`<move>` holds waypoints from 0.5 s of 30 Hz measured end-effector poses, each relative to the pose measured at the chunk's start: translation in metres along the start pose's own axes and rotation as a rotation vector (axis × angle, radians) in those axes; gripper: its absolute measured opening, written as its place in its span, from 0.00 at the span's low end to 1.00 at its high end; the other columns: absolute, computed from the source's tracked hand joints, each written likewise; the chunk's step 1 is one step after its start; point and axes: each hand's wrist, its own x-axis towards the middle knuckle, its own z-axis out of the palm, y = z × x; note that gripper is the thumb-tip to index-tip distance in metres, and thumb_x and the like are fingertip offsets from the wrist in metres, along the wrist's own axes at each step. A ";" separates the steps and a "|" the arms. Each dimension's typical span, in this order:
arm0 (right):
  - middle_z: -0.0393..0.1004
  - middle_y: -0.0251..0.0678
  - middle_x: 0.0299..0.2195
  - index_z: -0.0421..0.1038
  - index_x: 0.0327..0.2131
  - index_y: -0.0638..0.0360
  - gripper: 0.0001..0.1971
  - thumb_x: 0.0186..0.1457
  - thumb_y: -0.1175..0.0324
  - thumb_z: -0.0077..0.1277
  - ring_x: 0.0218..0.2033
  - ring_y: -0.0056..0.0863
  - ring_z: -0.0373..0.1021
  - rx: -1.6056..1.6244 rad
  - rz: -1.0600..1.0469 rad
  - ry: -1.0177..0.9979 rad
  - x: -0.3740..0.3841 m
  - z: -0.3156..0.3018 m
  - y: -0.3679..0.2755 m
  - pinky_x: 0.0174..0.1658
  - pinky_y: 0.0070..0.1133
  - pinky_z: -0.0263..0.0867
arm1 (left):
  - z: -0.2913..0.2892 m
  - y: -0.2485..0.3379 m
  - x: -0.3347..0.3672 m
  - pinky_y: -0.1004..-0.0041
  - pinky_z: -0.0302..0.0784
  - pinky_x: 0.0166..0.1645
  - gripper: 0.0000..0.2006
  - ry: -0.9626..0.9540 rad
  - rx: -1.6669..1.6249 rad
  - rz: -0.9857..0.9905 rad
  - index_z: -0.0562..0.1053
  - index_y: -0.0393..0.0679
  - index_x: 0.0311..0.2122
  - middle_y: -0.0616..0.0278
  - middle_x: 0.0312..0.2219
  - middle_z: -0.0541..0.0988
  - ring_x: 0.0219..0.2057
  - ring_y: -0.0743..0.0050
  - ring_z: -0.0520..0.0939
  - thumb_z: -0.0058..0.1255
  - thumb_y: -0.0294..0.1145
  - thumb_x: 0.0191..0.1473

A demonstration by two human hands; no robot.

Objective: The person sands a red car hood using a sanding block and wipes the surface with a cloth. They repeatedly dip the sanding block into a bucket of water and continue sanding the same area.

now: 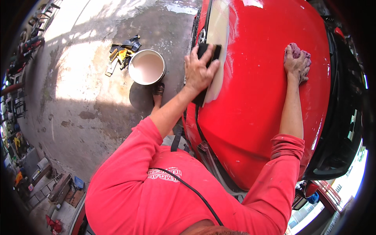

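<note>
A red car hood (pixel 266 102) lies in front of me, with a long strip of cream-coloured filler (pixel 218 27) along its left edge. My left hand (pixel 199 71) is on a long black sanding block (pixel 201 97), fingers spread over its top. The block rests on the strip, and its underside is hidden. Over on the hood's right side, my right hand (pixel 296 67) presses a crumpled pinkish-purple cloth (pixel 300 51) against the red paint, fingers curled over it. Whitish smears border the filler.
On the concrete floor left of the car stands a round white bucket (pixel 164 69) of cloudy liquid. Beside it is a pile of scrapers and black and yellow pieces (pixel 122 54). My sandalled foot (pixel 158 90) is near the bucket. Wooden pieces (pixel 60 188) and clutter line the far left.
</note>
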 end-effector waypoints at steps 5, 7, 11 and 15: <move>0.51 0.42 0.77 0.54 0.76 0.39 0.52 0.57 0.19 0.42 0.78 0.56 0.43 0.000 0.001 0.004 0.001 0.004 0.006 0.72 0.65 0.39 | -0.047 0.037 -0.112 0.50 0.61 0.70 0.33 -0.308 -0.106 0.397 0.76 0.58 0.66 0.37 0.66 0.65 0.60 0.36 0.69 0.67 0.50 0.54; 0.49 0.40 0.78 0.55 0.75 0.37 0.52 0.56 0.17 0.41 0.78 0.55 0.43 0.007 -0.001 0.038 0.004 0.011 0.012 0.72 0.66 0.38 | -0.035 0.008 -0.070 0.51 0.63 0.68 0.34 -0.203 -0.089 0.306 0.75 0.59 0.67 0.36 0.65 0.65 0.60 0.38 0.70 0.66 0.52 0.55; 0.49 0.40 0.78 0.54 0.76 0.37 0.53 0.55 0.17 0.41 0.78 0.55 0.42 0.021 -0.011 0.022 0.004 -0.002 -0.004 0.72 0.66 0.37 | 0.005 -0.043 0.037 0.52 0.64 0.67 0.33 -0.040 -0.205 -0.065 0.73 0.56 0.68 0.31 0.62 0.69 0.62 0.34 0.68 0.59 0.56 0.61; 0.50 0.39 0.78 0.54 0.76 0.37 0.52 0.56 0.17 0.41 0.78 0.55 0.42 -0.002 0.015 0.003 0.003 0.009 0.006 0.73 0.66 0.37 | -0.023 0.019 -0.064 0.53 0.64 0.66 0.33 -0.117 -0.055 0.154 0.76 0.61 0.66 0.38 0.66 0.66 0.61 0.40 0.69 0.66 0.51 0.55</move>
